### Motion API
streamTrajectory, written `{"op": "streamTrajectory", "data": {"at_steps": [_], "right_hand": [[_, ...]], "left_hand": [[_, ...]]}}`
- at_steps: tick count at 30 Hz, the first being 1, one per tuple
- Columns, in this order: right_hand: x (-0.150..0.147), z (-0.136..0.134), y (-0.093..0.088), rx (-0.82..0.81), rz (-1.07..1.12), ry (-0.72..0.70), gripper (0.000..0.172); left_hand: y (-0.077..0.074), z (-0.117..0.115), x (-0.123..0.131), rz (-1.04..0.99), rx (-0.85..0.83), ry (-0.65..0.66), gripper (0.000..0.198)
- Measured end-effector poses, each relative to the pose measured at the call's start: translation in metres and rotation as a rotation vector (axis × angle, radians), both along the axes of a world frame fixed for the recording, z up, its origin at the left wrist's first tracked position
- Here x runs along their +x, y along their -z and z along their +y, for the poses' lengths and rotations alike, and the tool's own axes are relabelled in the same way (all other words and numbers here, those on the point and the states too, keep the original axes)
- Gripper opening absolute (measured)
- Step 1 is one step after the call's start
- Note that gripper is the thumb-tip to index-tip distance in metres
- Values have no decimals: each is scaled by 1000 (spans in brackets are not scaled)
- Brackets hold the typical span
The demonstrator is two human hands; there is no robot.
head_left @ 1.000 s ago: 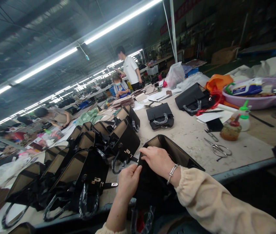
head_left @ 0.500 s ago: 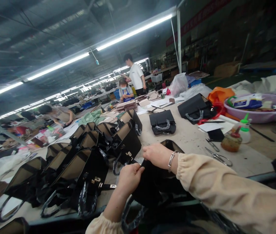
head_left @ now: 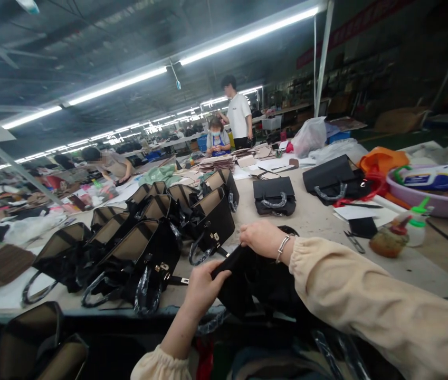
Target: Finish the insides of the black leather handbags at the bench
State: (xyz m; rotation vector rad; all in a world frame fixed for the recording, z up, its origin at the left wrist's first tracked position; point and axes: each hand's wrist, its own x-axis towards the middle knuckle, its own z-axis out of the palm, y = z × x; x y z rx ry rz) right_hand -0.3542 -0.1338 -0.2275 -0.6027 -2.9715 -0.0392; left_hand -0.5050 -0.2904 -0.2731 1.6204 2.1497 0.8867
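A black handbag [head_left: 259,285] lies at the near edge of the worktable [head_left: 318,216], right in front of me. My left hand [head_left: 202,287] is closed on its near black flap or strap, fingers curled round the edge. My right hand [head_left: 265,238], with a silver bracelet at the wrist and a cream sleeve, presses down on the top of the same bag and grips its upper edge. A clear-wrapped handle hangs below the bag over the table edge.
A row of several open black handbags [head_left: 140,243] with tan lining stands to my left. Two more black bags [head_left: 274,195] lie further back. Scissors [head_left: 352,240], a glue bottle [head_left: 417,227] and a purple basin [head_left: 437,198] sit to the right. Other people [head_left: 238,113] work at the far tables.
The bag has been drawn nearer the table edge and folded shut, hiding its tan inside. My view has swung right and lifted slightly; both hands kept their grip.
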Motion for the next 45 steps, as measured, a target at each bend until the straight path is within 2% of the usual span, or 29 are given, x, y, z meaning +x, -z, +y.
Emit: {"op": "streamTrajectory", "data": {"at_steps": [6, 13, 16, 19, 23, 25, 27, 30, 32, 35, 38, 40, 43, 45], "right_hand": [[1, -2, -1, 28, 14, 2, 20], [2, -4, 0, 11, 25, 31, 25], [2, -4, 0, 20, 34, 29, 24], [2, -5, -1, 25, 30, 15, 23], [2, -7, -2, 31, 18, 13, 24], [4, -8, -3, 22, 23, 22, 24], [8, -10, -3, 4, 30, 52, 22], [19, -14, -3, -23, 117, 160, 18], [27, -19, -1, -61, 179, 270, 27], [34, -26, 4, -149, 163, 408, 43], [34, -31, 12, -209, 110, 456, 50], [33, -32, 16, -223, 92, 459, 47], [32, -29, 19, -214, 75, 434, 30], [34, -23, 19, -198, 72, 423, 26]], "left_hand": [[13, 2, 4, 86, 138, -72, 21], [19, 2, 8, 70, 179, -73, 26], [12, -1, 5, 94, 112, -65, 28], [-4, 3, 5, 193, -31, -8, 27], [-28, 25, 15, 330, -155, 51, 37], [-33, 41, 21, 377, -193, 89, 32], [-33, 55, 25, 414, -216, 128, 25], [-26, 67, 26, 459, -199, 131, 29], [-21, 68, 26, 472, -182, 102, 32], [-19, 66, 27, 458, -201, 48, 31], [-22, 65, 30, 451, -235, 21, 28], [-24, 65, 32, 452, -243, 28, 27], [-24, 65, 31, 450, -225, 46, 28], [-23, 64, 31, 454, -210, 54, 29]]}}
